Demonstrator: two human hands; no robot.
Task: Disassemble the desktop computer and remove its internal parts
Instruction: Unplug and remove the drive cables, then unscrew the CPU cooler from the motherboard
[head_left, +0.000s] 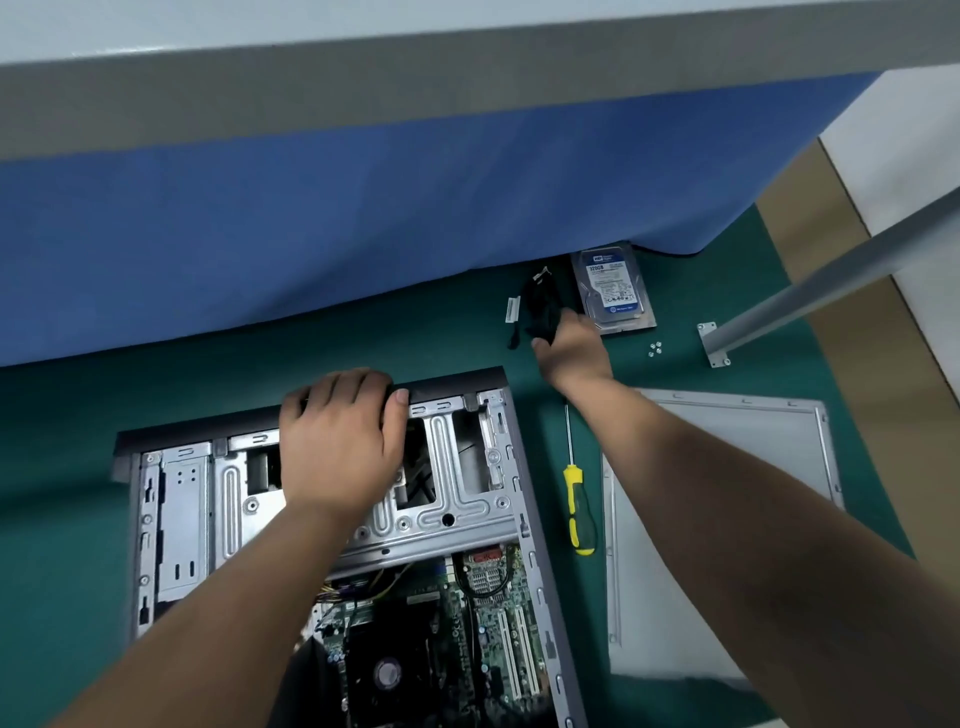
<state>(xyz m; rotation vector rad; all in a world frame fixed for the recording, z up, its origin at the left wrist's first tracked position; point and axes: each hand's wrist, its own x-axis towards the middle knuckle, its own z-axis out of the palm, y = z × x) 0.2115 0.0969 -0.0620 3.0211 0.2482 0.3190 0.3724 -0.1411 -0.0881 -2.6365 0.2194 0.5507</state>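
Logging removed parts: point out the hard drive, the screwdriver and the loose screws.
hard drive (612, 285): head view, on its blue and white label.
screwdriver (577, 506): head view, on the yellow and green handle.
screws (655, 349): head view, middle of the small cluster.

screwdriver (577, 506) between case (524, 499), panel (727, 519)
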